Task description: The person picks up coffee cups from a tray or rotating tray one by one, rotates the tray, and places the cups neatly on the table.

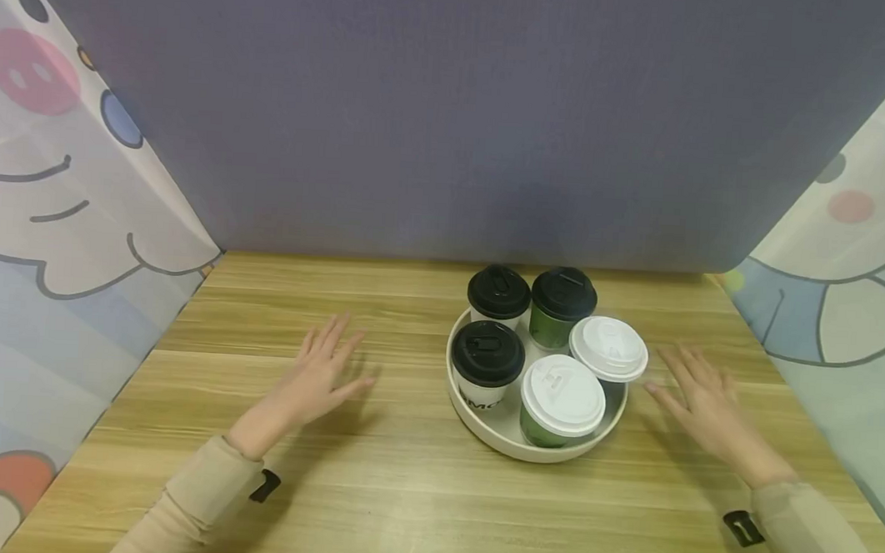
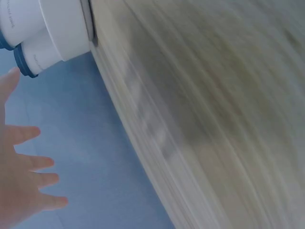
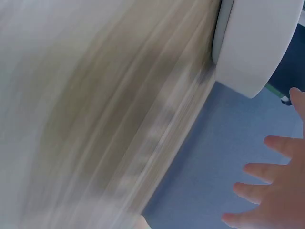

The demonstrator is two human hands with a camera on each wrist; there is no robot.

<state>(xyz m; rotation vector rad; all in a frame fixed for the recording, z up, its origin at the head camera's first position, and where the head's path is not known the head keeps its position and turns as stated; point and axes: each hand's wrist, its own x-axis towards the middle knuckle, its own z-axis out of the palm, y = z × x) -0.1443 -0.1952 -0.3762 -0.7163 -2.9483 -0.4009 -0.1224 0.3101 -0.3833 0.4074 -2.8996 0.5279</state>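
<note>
Left hand (image 1: 317, 383) and right hand (image 1: 713, 412) flank the tray (image 1: 531, 453) of lidded cups (image 1: 489, 354), fingers spread, holding nothing (seemingly the reaching step); a grip would call for closing inward

"M" (image 1: 477, 405) on nearer blk-lidded wht cup (image 1: 481, 392); other txt (image 2: 36, 60) illegible

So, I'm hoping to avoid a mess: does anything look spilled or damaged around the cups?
Nothing stands out. The three black-lidded cups and two white-lidded cups sit in the round tray, lids on, and no spill shows on the wooden table.
</note>
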